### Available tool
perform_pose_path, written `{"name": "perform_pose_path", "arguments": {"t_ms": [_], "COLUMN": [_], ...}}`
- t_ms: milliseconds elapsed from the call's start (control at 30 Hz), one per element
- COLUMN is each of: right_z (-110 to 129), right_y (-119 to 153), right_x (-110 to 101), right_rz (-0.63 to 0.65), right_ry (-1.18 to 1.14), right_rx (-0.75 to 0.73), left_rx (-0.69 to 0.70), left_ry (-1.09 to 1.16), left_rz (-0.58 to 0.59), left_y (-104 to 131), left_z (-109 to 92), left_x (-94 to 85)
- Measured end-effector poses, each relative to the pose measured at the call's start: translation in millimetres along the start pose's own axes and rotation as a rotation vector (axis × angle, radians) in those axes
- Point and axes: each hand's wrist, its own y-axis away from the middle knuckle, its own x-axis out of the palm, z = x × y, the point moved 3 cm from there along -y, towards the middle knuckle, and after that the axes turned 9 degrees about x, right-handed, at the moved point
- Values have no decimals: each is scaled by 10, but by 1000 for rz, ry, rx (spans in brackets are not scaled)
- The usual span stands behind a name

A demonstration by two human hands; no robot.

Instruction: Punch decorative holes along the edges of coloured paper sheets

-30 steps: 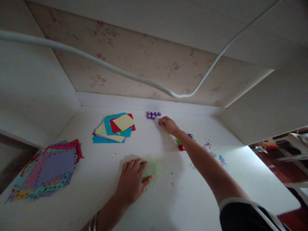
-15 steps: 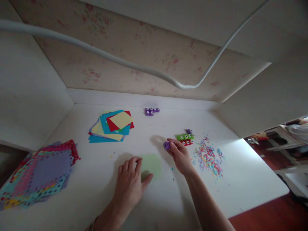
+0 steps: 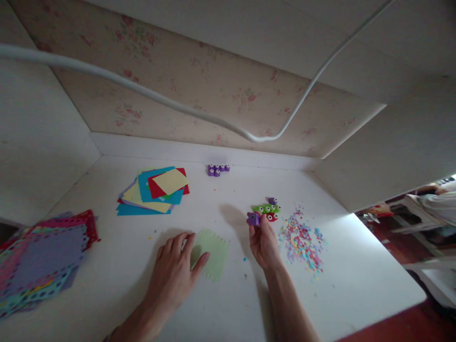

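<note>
A small purple craft paper punch [image 3: 253, 219] is pinched between the thumb and fingers of my right hand [image 3: 265, 247], raised over the table. Lying on the tabletop is a pale green paper square [image 3: 216, 251] with scalloped, punched edges, turned at an angle. My left hand [image 3: 174, 261] rests at its left side, fingers apart and thumb reaching over the sheet. Just beyond my right hand stand green punches [image 3: 267, 209] and red punches [image 3: 272, 217] in rows, partly hidden by that hand. Behind them is a single purple punch [image 3: 272, 201].
Several purple punches [image 3: 213, 172] stand by the back wall. Coloured paper sheets [image 3: 156, 205] are piled at back left, and punched sheets [image 3: 53, 256] at far left. Paper confetti [image 3: 302, 240] lies scattered on the right. A white cable [image 3: 171, 102] hangs across the wall.
My right hand has turned the purple punch over to show another side. The green paper has rotated to a slant, with my left hand still beside it. The view has shifted slightly.
</note>
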Motion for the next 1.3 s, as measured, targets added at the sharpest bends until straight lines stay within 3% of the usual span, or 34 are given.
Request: {"name": "perform_pose_path", "arguments": {"t_ms": [100, 400, 633, 800, 967, 1100, 1300], "right_z": [-22, -128, -119, -125, -126, -171, -193], "right_y": [-10, 71, 131, 163, 227, 300, 489], "right_x": [82, 306, 347, 368, 401, 397, 208], "right_rz": [31, 131, 135, 195, 266, 311, 385], "right_ry": [-15, -10, -19, -33, 25, 254, 696], "right_rx": [-41, 115, 156, 140, 59, -62, -312], "left_rx": [-4, 39, 59, -12, -62, -87, -335], "left_ry": [-10, -58, 57, 172, 236, 315, 619], "left_rz": [45, 77, 34, -28, 22, -6, -43], "left_y": [8, 53, 69, 62, 12, 16, -50], "left_z": [-25, -27, 55, 143, 145, 143, 196], "left_x": [-21, 16, 55, 138, 121, 85, 84]}}
